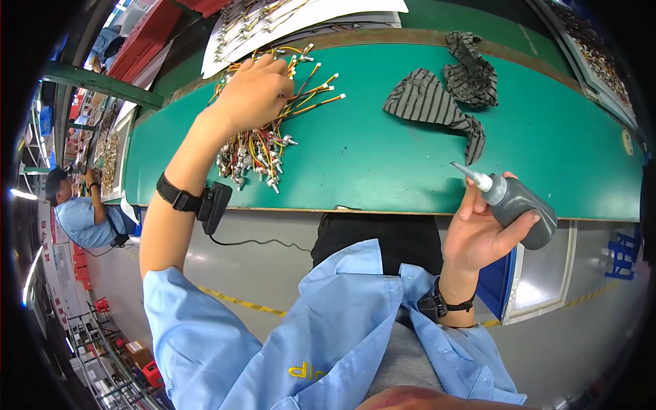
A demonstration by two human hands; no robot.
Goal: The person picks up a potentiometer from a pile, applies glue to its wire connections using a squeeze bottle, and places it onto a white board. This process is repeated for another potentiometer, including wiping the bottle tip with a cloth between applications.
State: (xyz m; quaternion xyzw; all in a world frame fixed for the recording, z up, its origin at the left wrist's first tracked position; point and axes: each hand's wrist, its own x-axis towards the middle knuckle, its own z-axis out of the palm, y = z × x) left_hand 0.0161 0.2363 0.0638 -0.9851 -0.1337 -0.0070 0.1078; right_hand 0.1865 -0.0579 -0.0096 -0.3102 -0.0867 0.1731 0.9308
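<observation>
Over a pile of small metal parts with wire leads (pixel 256 154), my left hand (pixel 253 92) curls downward at the far left of the green work table (pixel 342 164). Its fingertips are hidden among the red, yellow and black wires, so what they grip cannot be made out. White plugs on the wire ends stick out to the right of that hand. My right hand (pixel 478 236) grips a dark grey squeeze bottle (pixel 523 208) at the table's front edge. The bottle is tilted, its pale tapered nozzle pointing up and to the left over the table.
A crumpled grey-and-black striped cloth (pixel 430 99) lies on the table beyond the bottle. White sheets (pixel 301 27) with more wired parts lie past the far edge. Another person (pixel 89 212) in blue works at the left. A blue stool (pixel 623 256) stands at the far right.
</observation>
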